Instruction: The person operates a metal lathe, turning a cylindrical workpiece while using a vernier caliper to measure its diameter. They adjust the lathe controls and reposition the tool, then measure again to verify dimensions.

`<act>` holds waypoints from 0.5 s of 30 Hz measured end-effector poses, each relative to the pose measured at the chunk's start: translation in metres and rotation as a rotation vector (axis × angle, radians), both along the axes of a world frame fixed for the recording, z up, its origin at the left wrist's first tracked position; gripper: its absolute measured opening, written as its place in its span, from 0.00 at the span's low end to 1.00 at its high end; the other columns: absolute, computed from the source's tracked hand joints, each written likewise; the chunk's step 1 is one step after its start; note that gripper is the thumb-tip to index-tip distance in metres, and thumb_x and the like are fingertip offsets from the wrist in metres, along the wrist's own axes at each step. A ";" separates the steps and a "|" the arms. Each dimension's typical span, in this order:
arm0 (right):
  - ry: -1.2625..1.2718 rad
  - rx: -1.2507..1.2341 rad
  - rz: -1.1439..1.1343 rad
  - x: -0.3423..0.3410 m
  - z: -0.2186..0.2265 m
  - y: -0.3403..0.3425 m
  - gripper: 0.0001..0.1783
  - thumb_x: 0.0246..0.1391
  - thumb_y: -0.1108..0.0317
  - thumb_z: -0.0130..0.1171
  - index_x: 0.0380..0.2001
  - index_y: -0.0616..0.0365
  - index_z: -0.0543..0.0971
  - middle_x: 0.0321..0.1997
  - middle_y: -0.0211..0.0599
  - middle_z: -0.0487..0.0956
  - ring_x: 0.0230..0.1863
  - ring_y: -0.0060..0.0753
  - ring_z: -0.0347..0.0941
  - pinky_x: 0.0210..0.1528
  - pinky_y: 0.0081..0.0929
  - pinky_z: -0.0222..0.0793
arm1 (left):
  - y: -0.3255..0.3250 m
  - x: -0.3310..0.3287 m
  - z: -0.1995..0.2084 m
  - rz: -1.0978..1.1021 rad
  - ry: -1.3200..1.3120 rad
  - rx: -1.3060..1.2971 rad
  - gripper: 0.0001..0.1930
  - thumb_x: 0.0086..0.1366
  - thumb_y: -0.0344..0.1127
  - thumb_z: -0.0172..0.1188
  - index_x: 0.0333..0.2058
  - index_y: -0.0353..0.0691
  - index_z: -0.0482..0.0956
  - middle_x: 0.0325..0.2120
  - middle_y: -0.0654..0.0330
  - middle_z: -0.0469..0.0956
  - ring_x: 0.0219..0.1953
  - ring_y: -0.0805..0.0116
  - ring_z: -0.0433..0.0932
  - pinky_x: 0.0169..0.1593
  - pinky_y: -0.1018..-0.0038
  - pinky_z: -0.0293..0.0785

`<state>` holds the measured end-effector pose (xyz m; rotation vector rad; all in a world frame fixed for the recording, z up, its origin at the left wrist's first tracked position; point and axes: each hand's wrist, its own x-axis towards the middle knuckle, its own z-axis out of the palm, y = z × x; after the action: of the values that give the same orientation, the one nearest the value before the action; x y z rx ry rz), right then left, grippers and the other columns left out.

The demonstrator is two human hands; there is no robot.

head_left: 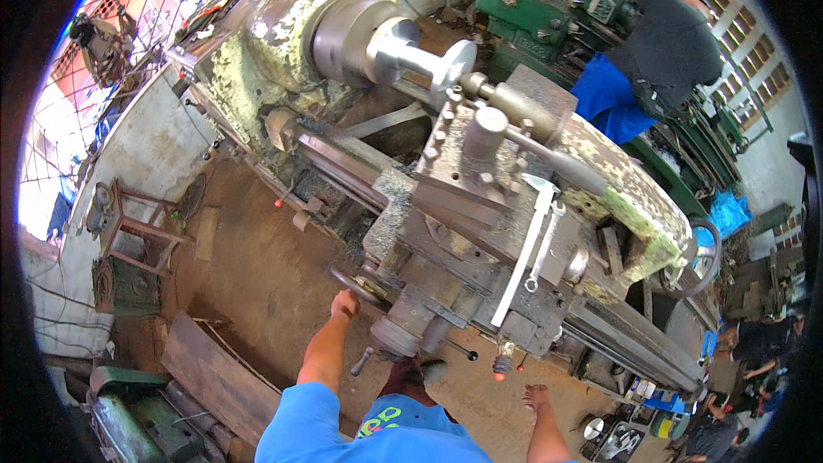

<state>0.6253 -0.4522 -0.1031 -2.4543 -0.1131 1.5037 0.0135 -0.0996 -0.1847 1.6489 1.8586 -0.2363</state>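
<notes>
A large worn lathe stands in front of me, with a shiny flanged metal workpiece (417, 62) held in its chuck (347, 39). My left hand (345, 303) is closed at the rim of the carriage handwheel (370, 291). Low on the right, my right hand (537, 397) hangs in the air, fingers loosely apart and nothing in them, near a lever with a red knob (500, 375). A caliper (523, 257) and a combination wrench (545, 246) lie side by side on the carriage. The tool post (487, 133) with its long handle sits close to the workpiece.
Behind the lathe, a person in a dark shirt (673, 47) bends over a green machine (531, 13). A metal stool frame (141, 223) stands left by the wall; a green machine (129, 416) is at lower left. Tools in trays (619, 441) and other people are at lower right.
</notes>
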 end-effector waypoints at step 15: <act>0.031 -0.122 -0.187 -0.002 -0.044 0.054 0.27 0.57 0.55 0.65 0.59 0.41 0.72 0.67 0.36 0.67 0.67 0.48 0.62 0.50 0.60 0.73 | -0.014 0.034 0.223 0.117 -0.055 -0.016 0.22 0.62 0.38 0.58 0.54 0.39 0.74 0.40 0.35 0.81 0.46 0.37 0.81 0.50 0.47 0.77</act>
<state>0.6233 -0.3980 -0.1471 -2.4537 0.2145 1.5057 0.0471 -0.1140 0.0382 1.5153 1.8994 -0.1539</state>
